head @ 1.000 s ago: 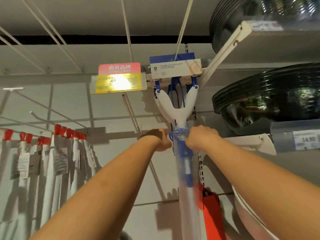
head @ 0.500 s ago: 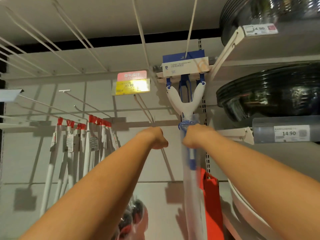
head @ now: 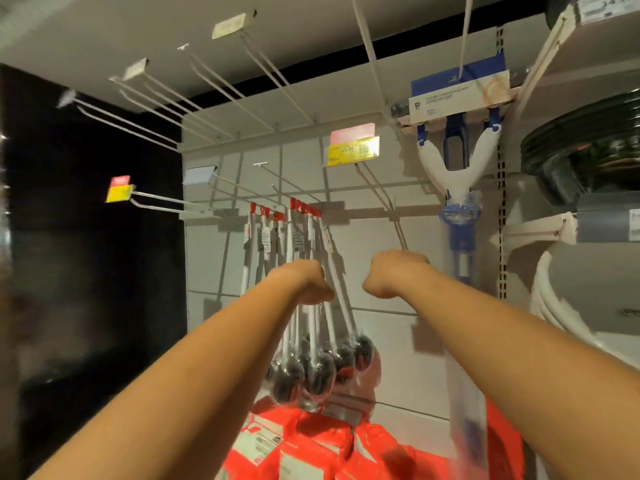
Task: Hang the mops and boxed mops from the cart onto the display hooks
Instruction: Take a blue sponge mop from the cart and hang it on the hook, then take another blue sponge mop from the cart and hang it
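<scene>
Head view, blue-and-white mop [head: 457, 190] hanging from hook [head: 463, 32] (handle plastic-sleeved).

Dim, warm, lit from above. Hard shadows of hooks [head: 166, 199] across back panel [head: 207, 265]. Glare on yellow price tag [head: 353, 154] near 12 o'clock. Unlit black at 9 o'clock. Motion smear on mop [head: 458, 237] lower shaft at 5 o'clock; wide-angle bowing toward edges.
</scene>
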Motion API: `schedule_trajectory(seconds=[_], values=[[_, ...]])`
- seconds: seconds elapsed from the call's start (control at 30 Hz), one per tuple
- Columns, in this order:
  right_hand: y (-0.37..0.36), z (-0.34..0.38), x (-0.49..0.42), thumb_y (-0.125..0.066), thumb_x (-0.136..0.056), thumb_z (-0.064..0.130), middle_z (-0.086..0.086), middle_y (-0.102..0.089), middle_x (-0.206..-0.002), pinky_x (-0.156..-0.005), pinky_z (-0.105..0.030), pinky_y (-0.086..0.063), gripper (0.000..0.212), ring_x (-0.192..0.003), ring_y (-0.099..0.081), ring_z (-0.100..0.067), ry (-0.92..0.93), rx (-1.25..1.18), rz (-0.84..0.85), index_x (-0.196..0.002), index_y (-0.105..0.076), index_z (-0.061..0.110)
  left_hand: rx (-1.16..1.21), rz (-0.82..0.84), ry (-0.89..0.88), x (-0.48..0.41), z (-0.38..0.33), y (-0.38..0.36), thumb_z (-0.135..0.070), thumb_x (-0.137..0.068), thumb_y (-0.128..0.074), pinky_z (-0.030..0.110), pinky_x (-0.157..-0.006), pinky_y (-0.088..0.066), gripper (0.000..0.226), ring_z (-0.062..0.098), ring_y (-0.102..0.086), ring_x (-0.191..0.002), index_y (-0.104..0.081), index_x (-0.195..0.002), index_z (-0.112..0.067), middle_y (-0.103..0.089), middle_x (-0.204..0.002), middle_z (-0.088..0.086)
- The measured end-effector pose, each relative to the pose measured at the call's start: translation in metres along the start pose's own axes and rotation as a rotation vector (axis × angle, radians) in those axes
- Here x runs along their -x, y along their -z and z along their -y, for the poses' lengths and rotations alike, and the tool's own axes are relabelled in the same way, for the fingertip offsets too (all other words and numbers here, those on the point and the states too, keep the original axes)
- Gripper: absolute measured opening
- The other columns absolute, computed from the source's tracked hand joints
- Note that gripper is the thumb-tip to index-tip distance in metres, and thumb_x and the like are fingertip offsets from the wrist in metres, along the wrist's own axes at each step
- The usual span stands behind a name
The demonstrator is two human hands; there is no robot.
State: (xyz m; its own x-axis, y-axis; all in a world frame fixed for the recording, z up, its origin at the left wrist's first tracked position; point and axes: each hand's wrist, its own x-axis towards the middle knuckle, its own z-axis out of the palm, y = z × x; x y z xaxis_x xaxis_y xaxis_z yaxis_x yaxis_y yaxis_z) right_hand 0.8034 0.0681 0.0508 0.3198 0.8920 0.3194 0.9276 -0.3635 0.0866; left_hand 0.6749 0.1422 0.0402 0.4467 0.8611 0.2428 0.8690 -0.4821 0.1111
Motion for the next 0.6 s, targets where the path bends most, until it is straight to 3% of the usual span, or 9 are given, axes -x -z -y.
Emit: schedule_trajectory(seconds=[0.17,0.33,0.5,0.6], values=[[0.001,0.081,0.017,-0.042,-0.092,0.024,-0.009,-0.055,-0.12,-0.083,-0.038,-0.043,0.036,-0.098,-0.054,-0.027,0.158,-0.036,0.031,-0.123,-0.053,0.01,-0.051,-0.017,0.173,0.051,0.077,0.014,-0.039,-0.091,-0.058,0.034,-0.086,-0.049,0.037,0.023,-0.057,-0.096,-0.062,-0.117,-0.014,-0.062,-0.112,0.006],[0.008,0.176,0.036,-0.044,-0.093,0.026,-0.011,-0.056,-0.116,-0.083,-0.037,-0.043,0.027,-0.093,-0.053,-0.028,0.339,-0.069,0.018,-0.112,-0.054,0.011,-0.059,-0.04,0.336,0.108,0.165,0.027,-0.042,-0.09,-0.059,0.034,-0.082,-0.05,0.037,0.022,-0.06,-0.093,-0.061,-0.116,-0.016,-0.062,-0.106,0.004],[0.018,0.283,0.067,-0.044,-0.089,0.022,-0.005,-0.054,-0.083,-0.077,-0.033,-0.044,0.013,-0.065,-0.052,-0.022,0.469,-0.137,0.026,-0.085,-0.048,0.011,-0.099,-0.014,0.505,0.175,0.263,0.044,-0.037,-0.09,-0.058,0.035,-0.082,-0.049,0.034,0.023,-0.058,-0.093,-0.061,-0.116,-0.016,-0.062,-0.107,0.004],[0.023,0.347,0.091,-0.045,-0.087,0.022,-0.005,-0.048,-0.076,-0.078,-0.034,-0.045,0.011,-0.064,-0.051,-0.023,0.549,-0.187,0.053,-0.086,-0.048,0.012,-0.148,0.002,0.602,0.217,0.321,0.055,-0.039,-0.089,-0.059,0.036,-0.083,-0.048,0.037,0.026,-0.058,-0.101,-0.062,-0.118,-0.016,-0.062,-0.116,0.005]])
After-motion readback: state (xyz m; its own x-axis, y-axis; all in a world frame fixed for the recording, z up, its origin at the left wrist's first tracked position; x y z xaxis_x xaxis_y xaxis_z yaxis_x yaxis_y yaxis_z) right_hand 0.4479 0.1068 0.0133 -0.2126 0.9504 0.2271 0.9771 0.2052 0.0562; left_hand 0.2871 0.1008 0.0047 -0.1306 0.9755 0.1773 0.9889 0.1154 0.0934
